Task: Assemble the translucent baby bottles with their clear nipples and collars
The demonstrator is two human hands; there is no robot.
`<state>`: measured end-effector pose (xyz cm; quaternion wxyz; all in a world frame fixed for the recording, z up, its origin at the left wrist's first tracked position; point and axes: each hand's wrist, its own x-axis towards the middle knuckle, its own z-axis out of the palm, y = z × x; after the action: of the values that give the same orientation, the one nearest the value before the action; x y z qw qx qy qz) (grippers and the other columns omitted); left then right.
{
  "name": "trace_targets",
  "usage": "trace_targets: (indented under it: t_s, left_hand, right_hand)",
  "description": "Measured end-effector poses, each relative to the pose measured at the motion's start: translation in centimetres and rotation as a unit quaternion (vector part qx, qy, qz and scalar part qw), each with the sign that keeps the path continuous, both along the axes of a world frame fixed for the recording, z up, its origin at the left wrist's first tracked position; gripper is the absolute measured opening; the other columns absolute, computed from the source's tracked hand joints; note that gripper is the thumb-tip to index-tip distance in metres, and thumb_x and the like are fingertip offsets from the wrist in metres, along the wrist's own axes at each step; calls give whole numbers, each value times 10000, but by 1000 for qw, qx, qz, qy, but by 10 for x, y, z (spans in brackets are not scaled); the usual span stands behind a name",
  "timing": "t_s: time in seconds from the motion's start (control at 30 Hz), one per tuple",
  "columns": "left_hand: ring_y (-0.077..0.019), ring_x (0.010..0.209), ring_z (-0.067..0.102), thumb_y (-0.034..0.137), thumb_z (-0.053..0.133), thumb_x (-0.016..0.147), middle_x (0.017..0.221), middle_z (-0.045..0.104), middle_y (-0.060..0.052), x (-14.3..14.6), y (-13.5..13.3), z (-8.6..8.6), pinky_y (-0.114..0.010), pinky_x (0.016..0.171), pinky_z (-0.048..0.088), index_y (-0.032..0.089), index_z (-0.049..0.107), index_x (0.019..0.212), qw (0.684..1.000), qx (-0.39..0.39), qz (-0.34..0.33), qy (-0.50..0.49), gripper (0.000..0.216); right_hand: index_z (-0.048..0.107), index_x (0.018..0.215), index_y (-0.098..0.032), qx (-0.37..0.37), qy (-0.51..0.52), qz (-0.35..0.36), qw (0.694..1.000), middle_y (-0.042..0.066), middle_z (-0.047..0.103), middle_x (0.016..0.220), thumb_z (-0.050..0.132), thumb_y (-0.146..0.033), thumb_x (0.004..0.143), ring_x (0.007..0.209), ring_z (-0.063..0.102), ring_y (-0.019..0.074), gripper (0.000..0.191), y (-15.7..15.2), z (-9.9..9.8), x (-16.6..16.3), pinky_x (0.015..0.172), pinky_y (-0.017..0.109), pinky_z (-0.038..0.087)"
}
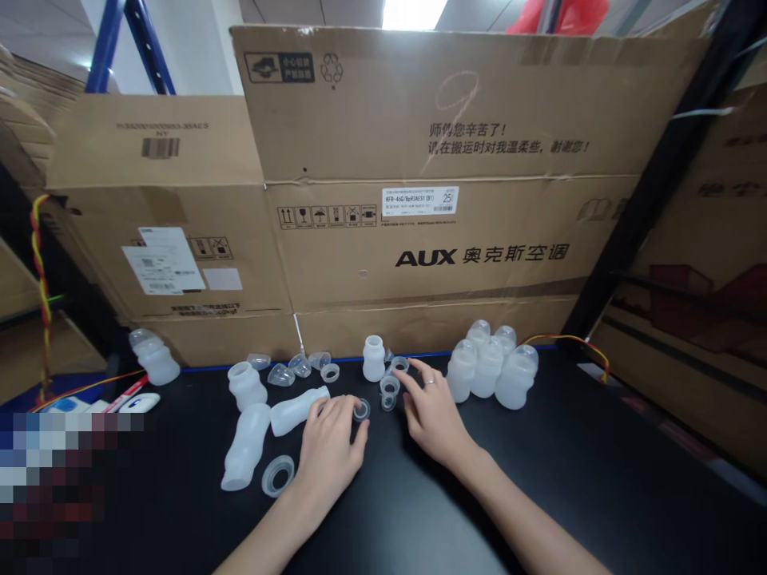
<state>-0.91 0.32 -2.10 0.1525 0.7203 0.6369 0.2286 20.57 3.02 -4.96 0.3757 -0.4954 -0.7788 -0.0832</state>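
Observation:
My left hand (pixel 329 443) rests on the black table (pixel 599 479), its fingers curled round a small clear ring (pixel 361 410) beside a lying translucent bottle (pixel 298 410). My right hand (pixel 432 407) lies with fingers stretched toward small clear rings (pixel 389 389) and touches one with a fingertip. An upright open bottle (pixel 373 358) stands just behind them. Another bottle (pixel 245 445) lies at the left, with a wider ring (pixel 277 475) beside it.
A cluster of capped bottles (pixel 494 367) stands to the right. One upright bottle (pixel 247 386) and clear caps (pixel 291 369) sit at the back left, a tilted bottle (pixel 154 357) farther left. Large cardboard boxes (pixel 419 200) wall the table's back edge.

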Motion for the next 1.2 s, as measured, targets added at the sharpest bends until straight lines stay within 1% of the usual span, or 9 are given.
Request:
trace_targets:
  t_s: [0.03,0.13,0.23,0.33,0.43,0.6,0.73,0.97,1.2]
  left_hand:
    - [-61,1158,505,524,273,900,1127,618,85,-2,2,0,-353,1214,255,281,548,979,1000,5,7,9,375]
    - [-69,1034,496,594,235,885,1017,625,58,-5,5,2,-327,1129,269,244,526,897,1000,3,21,21,455]
    - [-73,1000,479,657,262,863,980,631,66,-4,5,7,-305,1088,283,256,531,890,999,4,31,3,484]
    - [-56,1054,500,697,363,836,1044,643,116,-4,5,10,-279,1082,325,321,573,948,997,4,30,-65,445]
    - [-2,1092,552,682,473,817,1101,646,172,-5,5,8,-234,1085,376,425,562,1068,987,3,23,-158,370]
    - [93,1056,601,665,538,802,1109,658,194,-6,4,2,-50,1014,432,440,553,1158,964,7,4,-266,421]
    - [123,1063,604,644,556,805,1156,651,197,-4,3,2,31,996,436,409,577,1153,957,7,-20,-288,420]
    - [103,1196,584,652,539,809,1242,615,247,-2,-2,0,-49,1132,459,503,520,1188,981,-3,-55,-185,408]
    - [77,1523,300,656,449,838,1455,409,322,1,-7,1,-218,1425,291,517,616,1048,987,0,-71,-147,302]
  right_hand:
    - [578,1381,-227,-29,-21,6,999,115,312,1517,429,-101,930,1306,360,278,492,3,-9,0,1054,449,388]
    - [652,1243,-251,-100,1,33,994,99,375,1454,470,-170,954,1360,320,247,351,9,-22,4,1103,441,333]
    - [646,974,-188,-126,44,23,991,104,481,1341,549,-279,950,1317,365,257,135,10,-19,8,1072,454,337]
    - [606,899,-176,-140,81,22,987,77,577,1168,553,-309,955,1148,480,248,154,10,-12,8,993,449,378]
    - [548,1023,-194,-130,161,49,977,24,596,1072,573,-301,940,976,539,187,138,10,-10,6,921,404,437]
    - [367,1403,-336,-106,231,143,956,-31,573,1292,600,-232,906,1188,559,108,559,-1,-7,-5,1063,310,454]
    - [272,1494,-406,-140,199,179,953,-44,550,1334,596,-205,900,1207,539,100,706,-17,-3,-17,1081,308,443]
    - [316,1499,-350,-99,204,199,953,6,554,1347,608,-172,903,1226,539,116,688,-24,1,-23,1072,287,450]
    - [338,1482,-353,-54,198,201,958,-6,559,1338,614,-170,903,1203,534,120,667,-28,11,-20,1064,299,455]
